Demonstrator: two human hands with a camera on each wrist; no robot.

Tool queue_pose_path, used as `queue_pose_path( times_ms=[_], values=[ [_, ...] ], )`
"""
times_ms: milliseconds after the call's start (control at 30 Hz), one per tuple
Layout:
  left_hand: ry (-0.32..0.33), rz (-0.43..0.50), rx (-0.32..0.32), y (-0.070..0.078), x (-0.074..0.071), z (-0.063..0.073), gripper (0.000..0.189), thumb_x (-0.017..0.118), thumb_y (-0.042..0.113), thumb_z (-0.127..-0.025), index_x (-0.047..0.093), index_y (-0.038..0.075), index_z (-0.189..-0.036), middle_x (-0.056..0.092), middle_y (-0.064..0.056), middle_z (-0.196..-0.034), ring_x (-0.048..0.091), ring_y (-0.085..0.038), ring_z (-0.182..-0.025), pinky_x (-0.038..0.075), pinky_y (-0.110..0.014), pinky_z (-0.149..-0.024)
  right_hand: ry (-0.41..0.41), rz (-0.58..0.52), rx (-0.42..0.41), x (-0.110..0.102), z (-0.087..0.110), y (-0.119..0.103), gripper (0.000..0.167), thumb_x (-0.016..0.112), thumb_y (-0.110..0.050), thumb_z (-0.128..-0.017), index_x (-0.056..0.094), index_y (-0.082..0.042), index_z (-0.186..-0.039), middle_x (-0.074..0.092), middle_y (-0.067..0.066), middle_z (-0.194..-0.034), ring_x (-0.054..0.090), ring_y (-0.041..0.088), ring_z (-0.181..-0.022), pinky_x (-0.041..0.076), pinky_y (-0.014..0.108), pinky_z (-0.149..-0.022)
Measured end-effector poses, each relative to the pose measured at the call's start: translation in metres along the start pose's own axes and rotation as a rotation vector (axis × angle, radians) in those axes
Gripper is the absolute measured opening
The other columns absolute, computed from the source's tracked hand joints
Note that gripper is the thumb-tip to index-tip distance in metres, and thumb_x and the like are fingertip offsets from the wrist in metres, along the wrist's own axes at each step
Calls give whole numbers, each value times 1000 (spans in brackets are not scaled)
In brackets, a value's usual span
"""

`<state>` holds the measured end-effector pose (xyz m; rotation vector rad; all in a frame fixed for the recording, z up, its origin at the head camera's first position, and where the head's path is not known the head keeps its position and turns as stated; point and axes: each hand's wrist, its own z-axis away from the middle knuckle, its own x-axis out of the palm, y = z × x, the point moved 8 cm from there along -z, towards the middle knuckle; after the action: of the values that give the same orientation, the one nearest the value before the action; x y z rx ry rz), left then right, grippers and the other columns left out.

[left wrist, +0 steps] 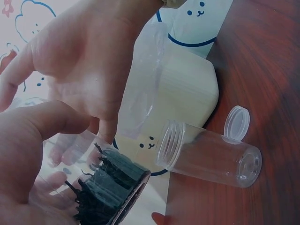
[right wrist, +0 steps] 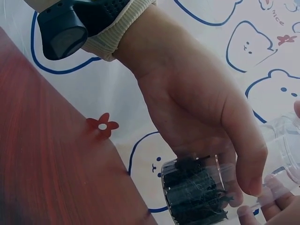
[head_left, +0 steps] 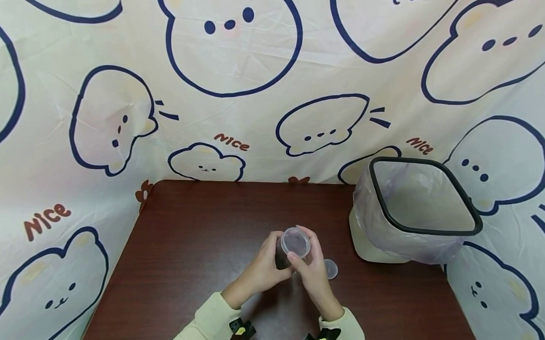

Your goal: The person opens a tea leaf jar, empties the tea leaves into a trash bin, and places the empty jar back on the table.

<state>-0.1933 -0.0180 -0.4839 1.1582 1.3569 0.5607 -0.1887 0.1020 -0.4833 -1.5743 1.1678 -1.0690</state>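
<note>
Between both hands is a clear plastic jar (head_left: 295, 242), tilted, with dark shredded strands (left wrist: 112, 187) gathered at its base. My left hand (head_left: 269, 260) grips its side, the thumb lying across the clear wall in the left wrist view. From the other side my right hand (head_left: 311, 269) holds the same jar, thumb in front and fingers behind it. A second clear jar (left wrist: 211, 154), without a cap, stands upright on the table just below the hands. Beside that jar lies a small clear lid (head_left: 330, 268). The hands mostly hide the second jar in the head view.
A cream bin (head_left: 373, 241) with a dark rim and a thin plastic liner stands at the table's back right. The brown wooden table (head_left: 184, 237) ends at a patterned cloth backdrop (head_left: 231, 53). Each wrist wears a black camera.
</note>
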Motion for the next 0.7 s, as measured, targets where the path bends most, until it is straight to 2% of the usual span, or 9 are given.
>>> queue_pose_path(
  times_ms=[167,300,367,500,700],
  values=[
    [5,-7,7,1,0,-1,73,86,10,-75,43,2,-133,56,-14,-124,53,-26,-115,44,-51,-100,8,-16,10,0,0,0,71,72,-5,-90,35,-4,-151,45,16,-145,44,25,-131,37,35,-107],
    [11,-6,20,1,0,-1,72,85,7,-74,44,2,-132,56,-14,-124,53,-26,-114,45,-51,-97,57,-11,23,-3,0,2,80,80,-10,-87,32,-2,-150,45,17,-144,45,28,-130,40,33,-104],
    [6,-5,22,1,1,-1,71,85,7,-74,44,2,-132,56,-14,-125,53,-27,-115,45,-51,-97,82,-9,32,-4,0,3,79,81,-9,-85,31,0,-146,47,17,-141,46,28,-128,40,32,-104],
    [-12,2,17,1,2,-2,72,84,6,-75,43,1,-133,56,-17,-126,52,-29,-117,44,-52,-99,92,-7,33,-3,0,2,70,78,-6,-87,33,4,-139,47,18,-138,47,30,-128,39,34,-105],
    [-10,17,18,1,1,-1,71,85,9,-77,42,1,-133,55,-15,-127,53,-27,-117,44,-52,-101,52,10,11,-2,0,0,61,69,0,-91,39,1,-144,48,16,-142,47,26,-130,34,45,-109]
  ],
)
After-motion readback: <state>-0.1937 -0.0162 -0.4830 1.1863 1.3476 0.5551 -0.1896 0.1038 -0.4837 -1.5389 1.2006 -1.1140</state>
